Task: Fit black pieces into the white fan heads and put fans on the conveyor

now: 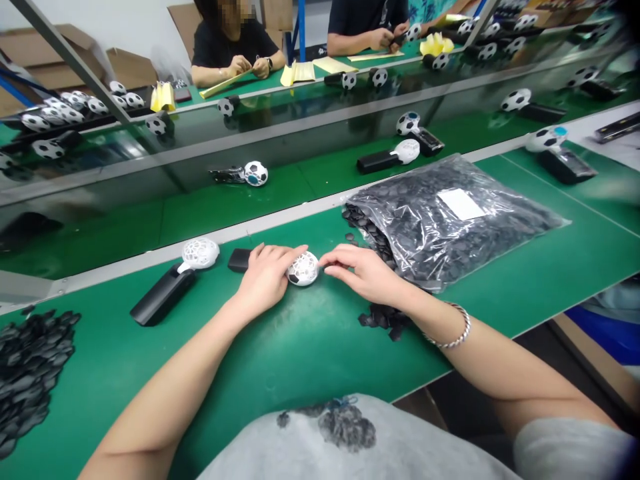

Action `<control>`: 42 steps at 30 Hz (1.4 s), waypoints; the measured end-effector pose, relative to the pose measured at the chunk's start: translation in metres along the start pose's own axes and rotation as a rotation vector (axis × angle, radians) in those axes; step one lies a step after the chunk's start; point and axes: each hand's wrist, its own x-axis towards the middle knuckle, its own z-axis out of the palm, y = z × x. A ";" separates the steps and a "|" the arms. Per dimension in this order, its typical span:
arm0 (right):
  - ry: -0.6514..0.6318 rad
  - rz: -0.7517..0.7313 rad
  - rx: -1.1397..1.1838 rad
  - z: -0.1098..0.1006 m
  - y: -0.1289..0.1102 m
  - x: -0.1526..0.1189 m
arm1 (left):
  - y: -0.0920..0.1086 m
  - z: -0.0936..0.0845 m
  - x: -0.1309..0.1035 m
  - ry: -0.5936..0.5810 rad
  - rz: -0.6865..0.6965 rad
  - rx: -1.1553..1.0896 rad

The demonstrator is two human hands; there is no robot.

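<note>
Under my left hand lies a white football-shaped head with a lattice surface and a black patch on its lower left. Its black handle sticks out to the left, partly covered by that hand, whose fingers curl over and steady the piece. My right hand is pinched at the ball's right edge; whatever its fingertips hold is too small to make out. A clear bag of black pieces lies open beyond the right wrist, and loose black pieces are scattered below it.
Another white ball with a black handle lies to the left. A heap of black pieces covers the table's left end. Behind the metal edge, a green conveyor carries similar items. A person sits across the line.
</note>
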 end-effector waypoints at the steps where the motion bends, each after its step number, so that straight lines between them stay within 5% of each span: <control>1: -0.007 0.010 0.024 0.002 0.001 -0.001 | 0.000 0.000 0.000 -0.006 0.002 -0.005; 10: -0.028 0.037 0.170 0.017 0.007 0.000 | -0.002 -0.006 0.000 -0.062 0.040 -0.117; 18: 0.034 0.008 0.178 0.024 0.012 0.005 | 0.009 0.003 0.002 0.083 -0.086 -0.117; 29: -0.042 0.176 0.280 0.024 0.017 0.015 | 0.012 0.007 0.004 0.125 -0.089 -0.168; 32: -0.061 0.198 0.088 0.009 0.023 0.018 | 0.011 0.009 0.001 0.107 -0.004 -0.160; 37: 0.068 0.361 -0.693 -0.017 0.043 0.021 | 0.004 0.002 -0.001 0.012 0.054 -0.158; 42: -0.021 0.375 -0.772 -0.016 0.053 0.024 | -0.001 -0.011 -0.001 -0.255 0.179 -0.316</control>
